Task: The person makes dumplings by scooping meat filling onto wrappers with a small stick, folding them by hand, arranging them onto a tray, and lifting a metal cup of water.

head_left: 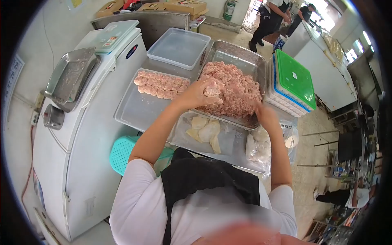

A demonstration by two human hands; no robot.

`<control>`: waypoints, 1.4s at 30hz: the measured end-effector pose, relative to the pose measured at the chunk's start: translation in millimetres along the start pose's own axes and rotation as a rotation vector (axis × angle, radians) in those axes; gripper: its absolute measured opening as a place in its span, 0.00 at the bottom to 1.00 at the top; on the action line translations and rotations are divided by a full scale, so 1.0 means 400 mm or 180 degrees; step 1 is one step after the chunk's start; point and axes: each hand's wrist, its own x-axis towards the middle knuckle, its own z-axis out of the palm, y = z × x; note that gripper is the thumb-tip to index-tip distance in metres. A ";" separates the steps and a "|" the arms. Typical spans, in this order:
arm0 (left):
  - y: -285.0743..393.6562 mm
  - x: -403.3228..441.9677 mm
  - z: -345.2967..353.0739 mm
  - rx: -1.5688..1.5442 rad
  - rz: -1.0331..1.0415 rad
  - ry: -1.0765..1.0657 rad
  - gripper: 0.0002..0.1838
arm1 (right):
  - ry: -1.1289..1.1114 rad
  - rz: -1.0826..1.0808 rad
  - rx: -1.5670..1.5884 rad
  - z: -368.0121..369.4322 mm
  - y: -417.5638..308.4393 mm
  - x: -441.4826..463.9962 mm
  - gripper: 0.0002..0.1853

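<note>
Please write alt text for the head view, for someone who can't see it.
The left hand holds a dumpling by ground meat heaped in a metal tray; the right hand is blurred at the tray's right edge. Rows of dumplings sit to the left, and loose wrappers lie on the near side.

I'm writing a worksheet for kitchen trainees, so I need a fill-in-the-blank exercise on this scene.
1. The left hand holds a small dumpling above the minced ____.
2. The large tray beneath is made of ____.
3. The top lid on the stacked containers is ____.
4. The apron is ____.

Missing words: meat; metal; green; black.
</note>
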 end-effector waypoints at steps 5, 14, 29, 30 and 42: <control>-0.013 -0.064 -0.089 -0.0200 0.0571 0.0025 0.29 | 0.0484 0.0089 0.1875 -0.133 -0.079 -0.107 0.18; -0.048 -0.056 -0.122 0.0014 0.0906 -0.0477 0.28 | -0.0045 -0.0631 0.1850 -0.154 -0.316 -0.108 0.16; -0.012 -0.038 -0.070 -0.0202 0.0337 0.0040 0.19 | 0.0674 -0.0899 0.1575 -0.181 -0.261 -0.109 0.17; -0.016 -0.036 -0.064 -0.0074 0.0275 0.0174 0.18 | 0.0466 -0.0780 0.1576 -0.138 -0.260 -0.090 0.17; -0.300 -0.299 -0.263 0.0463 -0.1372 0.1536 0.26 | 0.0400 0.0217 0.2747 0.034 -0.022 -0.155 0.18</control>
